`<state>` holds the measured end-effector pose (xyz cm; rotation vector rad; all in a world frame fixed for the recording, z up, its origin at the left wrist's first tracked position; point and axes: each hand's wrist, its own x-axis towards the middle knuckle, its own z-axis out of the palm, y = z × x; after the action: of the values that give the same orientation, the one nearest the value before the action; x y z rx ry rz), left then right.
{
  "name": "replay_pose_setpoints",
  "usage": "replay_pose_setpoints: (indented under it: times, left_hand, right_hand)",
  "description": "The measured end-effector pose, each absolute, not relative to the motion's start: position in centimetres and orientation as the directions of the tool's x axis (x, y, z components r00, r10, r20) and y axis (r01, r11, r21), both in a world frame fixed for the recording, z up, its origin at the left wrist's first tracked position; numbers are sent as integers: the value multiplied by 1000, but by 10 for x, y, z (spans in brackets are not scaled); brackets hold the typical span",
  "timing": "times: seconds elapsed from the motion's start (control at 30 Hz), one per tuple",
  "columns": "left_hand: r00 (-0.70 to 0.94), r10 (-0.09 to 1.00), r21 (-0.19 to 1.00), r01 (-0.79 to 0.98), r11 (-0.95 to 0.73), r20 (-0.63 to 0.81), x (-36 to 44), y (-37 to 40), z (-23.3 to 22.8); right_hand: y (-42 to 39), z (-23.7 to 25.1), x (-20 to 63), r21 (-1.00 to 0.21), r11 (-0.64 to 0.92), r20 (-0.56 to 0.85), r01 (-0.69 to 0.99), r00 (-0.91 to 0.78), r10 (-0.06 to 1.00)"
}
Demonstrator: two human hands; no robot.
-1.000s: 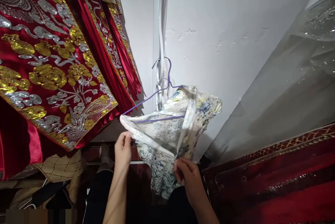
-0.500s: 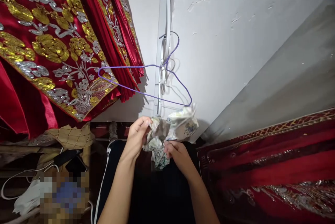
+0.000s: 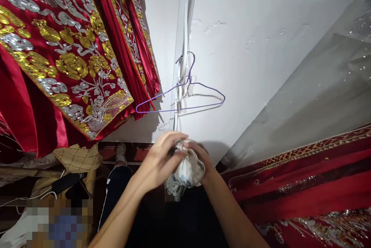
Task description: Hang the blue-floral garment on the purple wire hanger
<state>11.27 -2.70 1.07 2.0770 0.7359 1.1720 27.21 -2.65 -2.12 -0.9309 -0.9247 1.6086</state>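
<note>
Between my two hands is a bunched piece of white patterned fabric (image 3: 189, 170), with a gathered, frilly part (image 3: 175, 188) hanging at its lower left. My left hand (image 3: 162, 159) grips it from the left, thumb on the near side and fingers over the top. On the right side my right hand (image 3: 199, 153) holds the cloth, its fingers partly hidden behind the bundle. What kind of garment or cloth it is cannot be made out. A purple wire hanger (image 3: 179, 109) with nothing on it hangs above my hands against the white wall.
Red pleated garments (image 3: 72, 66) with gold and silver embroidery hang at the left. A white strap or cord (image 3: 185, 16) runs down the wall above the hanger. Grey plastic sheeting (image 3: 290, 116) and red embroidered cloth (image 3: 319, 170) lie at the right. A cushioned chair (image 3: 78, 157) stands lower left.
My hands have come together, gathering the fabric into a tighter bundle. The hanger has swung round and lower, now facing flatter to the wall.
</note>
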Motion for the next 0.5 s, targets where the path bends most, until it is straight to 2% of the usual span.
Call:
replay_pose_setpoints:
  times: [0.03,0.1,0.2,0.3,0.37,0.43,0.5]
  left_hand:
    - [445,743,781,138,-609,500,107,-19,10]
    - [541,739,855,67,-514,402,97,-3,5]
    - [716,666,924,80,-374,208,88,12,-11]
    - [736,654,933,88,-349,175,85,11,-20]
    - [715,660,928,42,-369,231,85,6,-18]
    - [730,640,914,54,-401,238,85,1,-10]
    - [763,616,871,154,-467,196,84,0,0]
  right_hand:
    - [-25,-15,271,-887,-251,-146,-387,-280,949]
    - [-24,-2,272,-843,-387,-191,-373,-465,864]
    - [-21,23,280,-897,-420,-240,-136,-649,722]
    - [-16,50,291,-949,-222,-313,225,-766,562]
    - [-12,67,296,-939,4,-294,345,-807,512]
    - [-8,80,300,-910,206,-208,360,-825,525]
    - [-2,87,305,-867,337,-83,367,-773,628]
